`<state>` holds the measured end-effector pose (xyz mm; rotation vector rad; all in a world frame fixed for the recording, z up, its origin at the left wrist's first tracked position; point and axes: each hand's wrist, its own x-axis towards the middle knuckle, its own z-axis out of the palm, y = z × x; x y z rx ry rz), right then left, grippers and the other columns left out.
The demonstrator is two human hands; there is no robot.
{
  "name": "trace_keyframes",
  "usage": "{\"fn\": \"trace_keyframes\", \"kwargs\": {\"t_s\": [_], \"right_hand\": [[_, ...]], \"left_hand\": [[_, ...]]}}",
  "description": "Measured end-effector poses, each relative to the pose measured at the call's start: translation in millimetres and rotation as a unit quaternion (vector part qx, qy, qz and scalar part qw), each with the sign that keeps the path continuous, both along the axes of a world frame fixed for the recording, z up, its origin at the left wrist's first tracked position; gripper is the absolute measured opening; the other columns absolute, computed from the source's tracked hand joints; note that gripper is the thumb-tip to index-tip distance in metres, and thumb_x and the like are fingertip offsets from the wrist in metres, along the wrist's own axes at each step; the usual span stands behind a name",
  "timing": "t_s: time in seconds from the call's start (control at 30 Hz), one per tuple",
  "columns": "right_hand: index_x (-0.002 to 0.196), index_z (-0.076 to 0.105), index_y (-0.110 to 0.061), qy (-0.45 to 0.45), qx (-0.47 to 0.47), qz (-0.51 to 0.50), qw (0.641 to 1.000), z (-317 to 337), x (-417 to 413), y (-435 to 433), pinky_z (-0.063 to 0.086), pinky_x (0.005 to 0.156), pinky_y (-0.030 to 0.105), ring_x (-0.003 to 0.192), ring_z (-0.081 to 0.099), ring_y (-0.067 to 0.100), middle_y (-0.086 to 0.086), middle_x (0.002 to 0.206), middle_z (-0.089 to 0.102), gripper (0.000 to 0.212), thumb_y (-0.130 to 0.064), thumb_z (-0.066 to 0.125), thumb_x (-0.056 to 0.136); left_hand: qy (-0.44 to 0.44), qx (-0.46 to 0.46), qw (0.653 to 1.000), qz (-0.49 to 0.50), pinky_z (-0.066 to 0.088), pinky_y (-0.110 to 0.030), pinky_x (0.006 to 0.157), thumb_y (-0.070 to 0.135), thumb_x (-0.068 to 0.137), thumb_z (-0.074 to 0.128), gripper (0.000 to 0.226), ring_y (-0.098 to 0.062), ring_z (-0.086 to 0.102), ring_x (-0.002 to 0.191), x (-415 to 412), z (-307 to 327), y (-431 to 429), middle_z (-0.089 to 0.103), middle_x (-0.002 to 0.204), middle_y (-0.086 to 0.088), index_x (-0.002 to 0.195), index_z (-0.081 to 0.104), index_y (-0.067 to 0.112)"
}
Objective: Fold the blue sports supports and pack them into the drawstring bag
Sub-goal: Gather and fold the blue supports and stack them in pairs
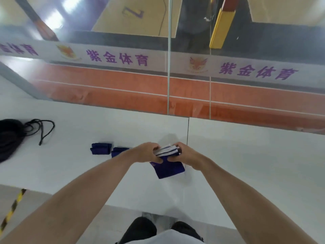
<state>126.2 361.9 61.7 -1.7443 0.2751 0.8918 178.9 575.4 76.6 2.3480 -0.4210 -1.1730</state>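
A blue sports support (169,169) with white stripes at its top lies on the white ledge (246,164) in the middle. My left hand (146,152) and my right hand (187,154) both grip its striped upper end, thumbs pressed on the blue part. Two folded blue supports (101,148) (119,151) lie side by side just left of my hands. The black drawstring bag (8,138) rests at the far left edge, with its cords (42,127) trailing to the right.
A glass wall with a white banner (123,58) of purple characters rises behind the ledge. A seam (187,132) splits the ledge near my right hand. Below the front edge are my shoes (140,229) and yellow-black tape (12,208).
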Motion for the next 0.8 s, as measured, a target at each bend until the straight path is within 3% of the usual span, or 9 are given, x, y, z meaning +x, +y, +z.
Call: {"fn": "trace_keyframes", "kwargs": {"t_s": [0.13, 0.23, 0.33, 0.47, 0.57, 0.67, 0.73, 0.8], "right_hand": [[0.130, 0.045, -0.028, -0.048, -0.072, 0.164, 0.983, 37.9, 18.1, 30.2, 0.053, 0.094, 0.037, 0.108, 0.061, 0.015, -0.007, 0.120, 0.062, 0.071, -0.039, 0.084, 0.072], [0.118, 0.054, -0.029, -0.119, -0.152, 0.285, 0.939, 66.6, 34.9, 66.0, 0.054, 0.090, 0.040, 0.100, 0.063, 0.017, -0.007, 0.111, 0.065, 0.055, -0.047, 0.080, 0.073], [0.106, 0.059, -0.030, -0.210, -0.217, 0.325, 0.896, 87.6, 43.4, 110.3, 0.056, 0.084, 0.042, 0.091, 0.064, 0.019, -0.006, 0.100, 0.067, 0.039, -0.047, 0.073, 0.074], [0.107, 0.059, -0.028, -0.264, -0.208, 0.323, 0.885, 98.0, 44.6, 184.7, 0.055, 0.079, 0.039, 0.089, 0.064, 0.019, -0.004, 0.101, 0.068, 0.032, -0.039, 0.073, 0.079], [0.111, 0.059, -0.028, -0.302, -0.226, 0.330, 0.866, 97.8, 48.1, 255.2, 0.053, 0.078, 0.036, 0.091, 0.064, 0.020, -0.003, 0.104, 0.068, 0.034, -0.040, 0.070, 0.081], [0.110, 0.058, -0.026, -0.326, -0.247, 0.363, 0.837, 96.5, 52.0, 336.8, 0.054, 0.078, 0.037, 0.090, 0.064, 0.020, -0.003, 0.104, 0.068, 0.034, -0.043, 0.068, 0.083], [0.108, 0.058, -0.024, -0.320, -0.260, 0.369, 0.833, 96.0, 53.1, 390.2, 0.054, 0.076, 0.036, 0.088, 0.064, 0.020, -0.002, 0.102, 0.067, 0.035, -0.045, 0.068, 0.082], [0.106, 0.058, -0.023, -0.305, -0.261, 0.354, 0.845, 95.4, 54.4, 443.3, 0.053, 0.071, 0.033, 0.086, 0.063, 0.019, -0.002, 0.099, 0.065, 0.036, -0.046, 0.069, 0.081]], "left_hand": [[-0.081, 0.031, 0.996, 0.005, 0.045, -0.026, 0.060, 0.036, 0.074, 0.076, 0.027, -0.011, 0.060, 0.071, -17.4, 35.8, 25.2, 0.063, 0.079, 0.011, 0.093, 0.058, 0.028], [-0.102, 0.047, 0.993, 0.035, 0.046, -0.024, 0.060, 0.035, 0.075, 0.074, 0.027, -0.008, 0.061, 0.072, -22.7, 55.9, 53.4, 0.064, 0.082, 0.012, 0.096, 0.057, 0.031], [-0.124, 0.068, 0.988, 0.069, 0.049, -0.024, 0.061, 0.034, 0.077, 0.070, 0.024, -0.011, 0.062, 0.073, -26.7, 69.8, 92.8, 0.063, 0.085, 0.012, 0.096, 0.055, 0.032], [-0.181, 0.085, 0.972, 0.122, 0.049, -0.030, 0.068, 0.036, 0.076, 0.066, 0.021, -0.012, 0.059, 0.079, -38.2, 82.3, 165.2, 0.058, 0.086, 0.014, 0.089, 0.050, 0.036], [-0.199, 0.101, 0.957, 0.182, 0.052, -0.035, 0.080, 0.042, 0.075, 0.062, 0.035, -0.014, 0.057, 0.095, -51.8, 80.5, 236.7, 0.059, 0.107, 0.011, 0.108, 0.054, 0.036], [-0.221, 0.109, 0.942, 0.227, 0.048, -0.036, 0.090, 0.047, 0.078, 0.064, 0.058, -0.019, 0.051, 0.118, -73.0, 81.6, 318.6, 0.052, 0.133, 0.006, 0.132, 0.045, 0.035], [-0.213, 0.125, 0.940, 0.235, 0.044, -0.039, 0.101, 0.052, 0.084, 0.063, 0.072, -0.019, 0.042, 0.133, -87.0, 82.8, 379.2, 0.043, 0.147, 0.006, 0.147, 0.036, 0.033], [-0.204, 0.155, 0.936, 0.241, 0.041, -0.040, 0.105, 0.054, 0.088, 0.059, 0.070, -0.019, 0.038, 0.137, -101.1, 82.3, 446.0, 0.040, 0.151, 0.007, 0.150, 0.033, 0.032]]}}
